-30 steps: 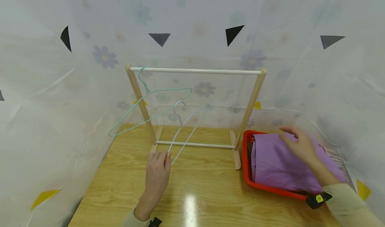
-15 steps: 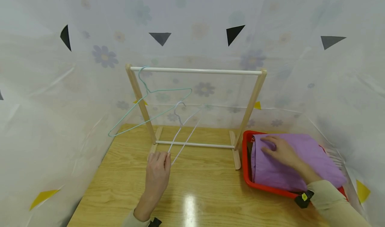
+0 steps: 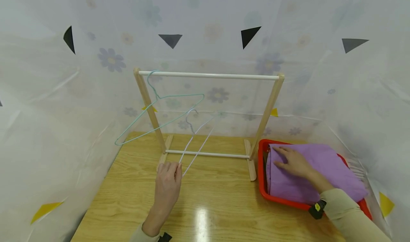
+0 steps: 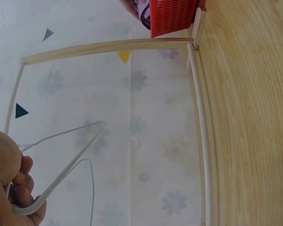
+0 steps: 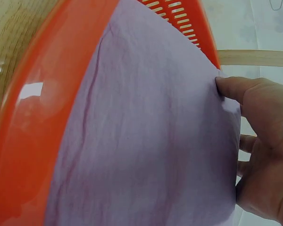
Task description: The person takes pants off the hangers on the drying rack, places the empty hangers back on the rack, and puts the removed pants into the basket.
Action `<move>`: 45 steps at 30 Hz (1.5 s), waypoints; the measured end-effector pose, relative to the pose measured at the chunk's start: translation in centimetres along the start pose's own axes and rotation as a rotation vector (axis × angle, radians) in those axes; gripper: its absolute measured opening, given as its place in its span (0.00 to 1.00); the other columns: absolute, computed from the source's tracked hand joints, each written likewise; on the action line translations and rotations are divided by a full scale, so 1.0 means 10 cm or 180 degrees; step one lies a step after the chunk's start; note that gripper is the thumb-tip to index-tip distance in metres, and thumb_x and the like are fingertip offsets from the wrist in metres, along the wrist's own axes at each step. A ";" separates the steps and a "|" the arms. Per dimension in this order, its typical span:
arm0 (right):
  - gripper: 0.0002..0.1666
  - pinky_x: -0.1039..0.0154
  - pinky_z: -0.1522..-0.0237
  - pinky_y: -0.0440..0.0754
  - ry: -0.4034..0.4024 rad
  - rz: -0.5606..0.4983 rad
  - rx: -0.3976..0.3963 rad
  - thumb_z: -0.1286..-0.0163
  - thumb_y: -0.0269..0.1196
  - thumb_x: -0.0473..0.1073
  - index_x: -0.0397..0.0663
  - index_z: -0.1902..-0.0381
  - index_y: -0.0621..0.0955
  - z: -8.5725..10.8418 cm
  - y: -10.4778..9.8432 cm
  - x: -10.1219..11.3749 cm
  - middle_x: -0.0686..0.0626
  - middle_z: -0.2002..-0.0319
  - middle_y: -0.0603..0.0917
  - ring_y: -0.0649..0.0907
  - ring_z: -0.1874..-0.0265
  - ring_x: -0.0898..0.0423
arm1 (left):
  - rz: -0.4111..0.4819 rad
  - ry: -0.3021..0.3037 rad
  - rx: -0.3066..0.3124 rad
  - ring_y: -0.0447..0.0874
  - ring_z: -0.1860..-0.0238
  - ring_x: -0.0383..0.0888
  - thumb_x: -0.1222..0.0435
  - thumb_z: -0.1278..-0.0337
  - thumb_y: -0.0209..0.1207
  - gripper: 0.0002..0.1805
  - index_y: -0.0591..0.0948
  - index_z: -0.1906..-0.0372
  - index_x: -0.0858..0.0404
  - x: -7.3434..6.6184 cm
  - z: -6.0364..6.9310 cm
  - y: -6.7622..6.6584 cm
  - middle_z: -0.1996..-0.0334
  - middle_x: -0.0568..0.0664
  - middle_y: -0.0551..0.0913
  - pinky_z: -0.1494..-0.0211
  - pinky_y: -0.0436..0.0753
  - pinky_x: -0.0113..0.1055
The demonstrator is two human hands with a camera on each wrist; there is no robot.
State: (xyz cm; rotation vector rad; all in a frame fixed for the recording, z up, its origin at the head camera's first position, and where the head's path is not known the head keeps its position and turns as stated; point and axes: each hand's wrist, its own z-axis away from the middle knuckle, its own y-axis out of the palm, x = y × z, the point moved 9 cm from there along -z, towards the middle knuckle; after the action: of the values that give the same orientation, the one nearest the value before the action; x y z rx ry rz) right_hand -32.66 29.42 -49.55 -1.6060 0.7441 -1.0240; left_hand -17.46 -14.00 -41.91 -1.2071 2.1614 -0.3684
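Observation:
My left hand (image 3: 168, 183) grips one end of a pale lavender clothes hanger (image 3: 186, 148), held tilted in front of the rack with its hook upward. In the left wrist view, the fingers curl round the corner of the hanger (image 4: 59, 180). On the right, my right hand (image 3: 296, 162) rests on a folded purple cloth (image 3: 333, 171) with thumb and fingers spread. Seen from the right wrist, the thumb touches the cloth (image 5: 141, 127) near its far edge; some fingertips are hidden behind it. The cloth fills a red basket (image 3: 278, 199).
A wooden rack with a white top rail (image 3: 217, 75) stands at the back of the table (image 3: 134, 199). From the rail's left end hangs a mint-green hanger (image 3: 137, 119). Something dark shows inside the basket's left side. A patterned sheet (image 3: 205, 7) encloses the table.
My right hand has come down and left onto the purple cloth, towards its left edge. My left hand keeps the hanger almost still.

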 end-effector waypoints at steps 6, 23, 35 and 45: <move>0.39 0.27 0.37 0.76 -0.0031 -0.0053 0.0062 0.28 0.69 0.48 0.35 0.26 0.72 0.00 0.08 -0.01 0.23 0.33 0.76 0.78 0.37 0.22 | 0.0006 0.0011 0.0002 0.61 0.75 0.40 0.76 0.39 0.67 0.09 0.80 0.72 0.66 0.00 0.00 0.00 0.81 0.50 0.75 0.71 0.64 0.29; 0.38 0.23 0.34 0.71 -0.0027 -0.0106 0.0298 0.25 0.66 0.50 0.36 0.24 0.71 0.07 0.34 0.03 0.19 0.28 0.68 0.67 0.28 0.17 | 0.0029 0.0038 -0.0014 0.63 0.75 0.40 0.76 0.39 0.67 0.08 0.80 0.71 0.67 0.00 -0.01 0.02 0.81 0.50 0.76 0.71 0.64 0.29; 0.39 0.23 0.32 0.69 -0.0049 -0.0171 0.0329 0.25 0.66 0.51 0.37 0.24 0.71 0.07 0.35 0.02 0.19 0.27 0.68 0.66 0.27 0.18 | 0.0041 0.0037 -0.0010 0.64 0.74 0.40 0.75 0.39 0.67 0.07 0.81 0.70 0.67 0.00 0.00 0.02 0.80 0.50 0.76 0.71 0.65 0.30; 0.42 0.25 0.29 0.67 0.0055 -0.0339 0.0303 0.24 0.66 0.53 0.35 0.23 0.68 0.11 0.23 -0.03 0.23 0.26 0.69 0.68 0.27 0.22 | -0.0006 0.0064 0.0031 0.61 0.75 0.39 0.76 0.40 0.67 0.08 0.80 0.71 0.67 0.00 0.00 0.01 0.81 0.49 0.74 0.71 0.63 0.28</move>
State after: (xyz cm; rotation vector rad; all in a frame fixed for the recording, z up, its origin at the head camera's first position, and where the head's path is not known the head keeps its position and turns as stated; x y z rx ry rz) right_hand -31.73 29.58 -51.94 -1.5697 0.6174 -1.1347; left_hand -17.47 -13.92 -41.96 -1.2051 2.1733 -0.3929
